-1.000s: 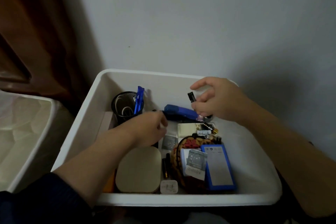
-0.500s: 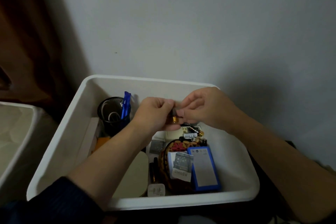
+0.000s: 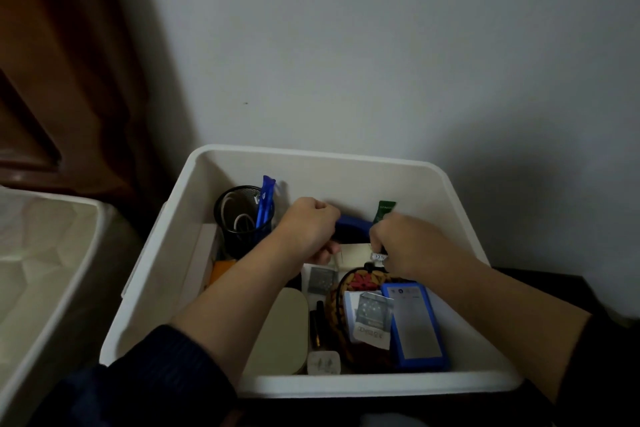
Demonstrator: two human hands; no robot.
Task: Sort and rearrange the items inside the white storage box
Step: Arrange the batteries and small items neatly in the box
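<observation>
A: Item one: white storage box (image 3: 349,163), against the wall. Contents?

B: At 11 o'clock, black mesh cup (image 3: 242,218) holding blue pens (image 3: 265,201), upright. At 12 o'clock, blue stapler (image 3: 351,229), lying between both hands. At 6 o'clock, blue-cased device (image 3: 414,326), flat, resting on a woven pouch (image 3: 337,308); beige case (image 3: 280,329) just left of it.

A: Hands?

B: Left hand (image 3: 308,229) is fisted at the stapler's left end; whether it clasps the stapler, I cannot tell. Right hand (image 3: 401,246) is curled, pinching a green packet (image 3: 383,211) that sticks up above its knuckles.

A: Handling notes?

B: Stapler: likely rigid, fairly heavy, smooth; take it around the body mid-length. Packet: light, limp, probably crinkly; pinch an edge. Device: stiff, possibly fragile; lift by its long sides.
</observation>
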